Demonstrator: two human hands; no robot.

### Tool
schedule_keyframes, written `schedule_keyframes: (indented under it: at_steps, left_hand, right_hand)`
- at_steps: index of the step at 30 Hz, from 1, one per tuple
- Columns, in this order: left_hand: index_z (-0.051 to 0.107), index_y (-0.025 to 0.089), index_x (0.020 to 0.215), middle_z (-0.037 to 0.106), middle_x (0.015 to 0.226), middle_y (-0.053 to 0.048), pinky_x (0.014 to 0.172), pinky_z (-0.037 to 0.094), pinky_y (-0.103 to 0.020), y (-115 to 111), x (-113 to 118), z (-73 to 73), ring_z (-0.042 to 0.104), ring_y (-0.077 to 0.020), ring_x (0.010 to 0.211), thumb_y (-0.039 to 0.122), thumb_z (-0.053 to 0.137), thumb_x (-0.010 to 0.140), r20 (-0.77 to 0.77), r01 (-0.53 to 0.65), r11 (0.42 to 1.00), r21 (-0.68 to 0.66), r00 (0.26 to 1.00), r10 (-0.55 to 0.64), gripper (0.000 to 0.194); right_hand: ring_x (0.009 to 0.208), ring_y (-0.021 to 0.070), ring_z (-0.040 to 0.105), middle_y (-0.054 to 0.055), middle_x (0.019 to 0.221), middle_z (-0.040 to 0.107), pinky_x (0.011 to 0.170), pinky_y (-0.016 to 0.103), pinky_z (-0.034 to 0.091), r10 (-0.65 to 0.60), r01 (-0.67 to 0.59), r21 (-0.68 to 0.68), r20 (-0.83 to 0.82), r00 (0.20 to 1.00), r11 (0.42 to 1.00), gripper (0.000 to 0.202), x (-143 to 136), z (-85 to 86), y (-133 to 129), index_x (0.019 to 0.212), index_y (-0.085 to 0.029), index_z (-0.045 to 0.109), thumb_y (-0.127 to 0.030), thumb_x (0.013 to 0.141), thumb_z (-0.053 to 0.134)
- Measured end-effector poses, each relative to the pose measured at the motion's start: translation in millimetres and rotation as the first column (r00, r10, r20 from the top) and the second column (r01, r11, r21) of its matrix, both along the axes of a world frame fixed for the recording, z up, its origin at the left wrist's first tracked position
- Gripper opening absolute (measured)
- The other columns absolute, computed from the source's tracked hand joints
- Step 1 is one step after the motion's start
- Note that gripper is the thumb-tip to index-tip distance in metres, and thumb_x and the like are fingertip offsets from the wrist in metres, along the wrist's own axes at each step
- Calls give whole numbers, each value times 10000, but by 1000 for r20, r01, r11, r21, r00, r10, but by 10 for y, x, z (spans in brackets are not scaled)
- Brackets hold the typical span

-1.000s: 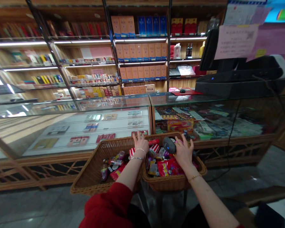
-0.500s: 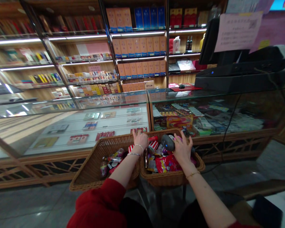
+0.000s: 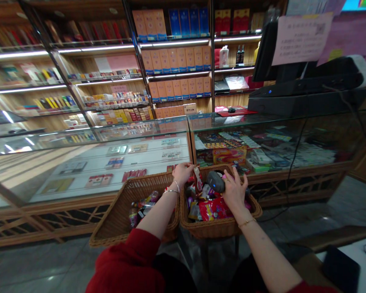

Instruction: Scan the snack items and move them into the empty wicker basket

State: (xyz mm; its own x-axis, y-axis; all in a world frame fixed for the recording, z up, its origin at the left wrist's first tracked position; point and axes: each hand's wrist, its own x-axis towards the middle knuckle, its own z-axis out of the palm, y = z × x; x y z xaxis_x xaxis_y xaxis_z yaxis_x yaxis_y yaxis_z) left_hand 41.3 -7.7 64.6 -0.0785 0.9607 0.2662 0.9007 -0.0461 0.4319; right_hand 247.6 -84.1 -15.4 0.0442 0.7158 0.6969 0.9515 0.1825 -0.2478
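Two wicker baskets stand side by side in front of me. Over the rim between them, my left hand [image 3: 183,174] pinches the top of a small red and white snack packet [image 3: 198,179], which hangs upright above the right basket [image 3: 207,232]. My right hand [image 3: 235,189] holds a dark grey barcode scanner [image 3: 216,182] with a blue light; some of its fingers are raised. Beneath the hands, a red candy bag [image 3: 213,208] lies among several other wrapped snacks. In the left basket [image 3: 110,219] are several wrapped sweets [image 3: 143,207], partly hidden by my left forearm.
A glass display counter [image 3: 146,150] runs behind the baskets, with flat packs and boxes inside. On its right part stands a monitor [image 3: 266,53] with a paper sheet; a black cable [image 3: 295,154] hangs down the front. Stocked shelves [image 3: 177,73] line the wall.
My left hand has closed on the red and white packet and raised it from the right basket's contents. The right hand and scanner have stayed almost in place.
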Motion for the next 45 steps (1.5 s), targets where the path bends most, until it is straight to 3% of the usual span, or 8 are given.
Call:
schedule_keyframes:
  at_steps: [9,15,18,22,28,35,39,45]
  left_hand:
    - [752,281,932,723,1245,-16,1094,320,-561,-43,-68,-206,541,-270,1261,355,522,887,10,-14,998,-55,1000,14,245]
    - [732,335,928,600,1426,64,1170,256,-495,-130,-235,-32,402,-216,1396,320,582,857,-79,307,946,-108,946,-316,166]
    - [725,339,889,624,1399,70,1197,189,-533,-239,-446,99,362,-224,1438,325,611,845,-158,488,835,-252,831,-534,123]
    - [701,347,864,707,1266,88,1204,140,-565,-430,-668,177,391,-211,1437,291,582,868,-261,519,736,-435,709,-655,131]
    - [700,311,806,765,1107,27,1206,14,-593,-697,-584,127,489,-214,1369,255,527,844,-420,531,754,-387,627,-656,186]
    - [750,290,825,779,922,-71,1189,-33,-651,-874,-286,33,606,-332,1183,547,682,745,-599,463,847,-260,611,-518,277]
    - [739,298,986,778,987,-77,1187,-67,-662,-949,-142,-38,617,-357,1112,429,769,664,-651,371,894,-253,618,-441,349]
    - [746,195,931,778,870,-104,1139,-55,-742,-1041,83,-143,640,-354,1026,228,597,805,-794,253,936,-245,502,-343,198]
  right_hand:
    - [1458,294,311,74,1382,624,1169,585,104,10,-10,5,-36,999,1000,393,-4,2,-3,1115,-180,683,-76,785,498]
    - [1465,305,297,99,1374,627,1156,614,128,15,-13,32,-60,998,999,365,13,-1,-10,1112,-179,681,-112,801,502]
    - [1465,307,295,100,1370,630,1156,614,129,17,-14,44,-62,998,999,356,19,-10,-5,1109,-181,682,-125,803,509]
    - [1466,303,288,96,1369,631,1161,606,111,18,-16,42,-61,998,999,344,17,-23,5,1089,-186,685,-130,796,513]
    - [1458,308,290,99,1371,630,1158,599,99,19,-18,28,-42,999,999,368,33,-45,22,1123,-180,677,-142,794,516]
    - [1463,304,290,107,1384,618,1162,601,106,13,-13,2,-37,999,1000,379,25,-5,-18,1111,-175,684,-132,767,533]
    - [1463,305,297,104,1386,617,1165,593,97,29,-29,10,-49,998,1000,345,27,3,-23,1075,-184,703,-128,774,543]
    - [1459,329,305,110,1385,616,1155,601,105,62,-61,19,-63,996,998,304,37,3,-26,1072,-185,702,-169,792,585]
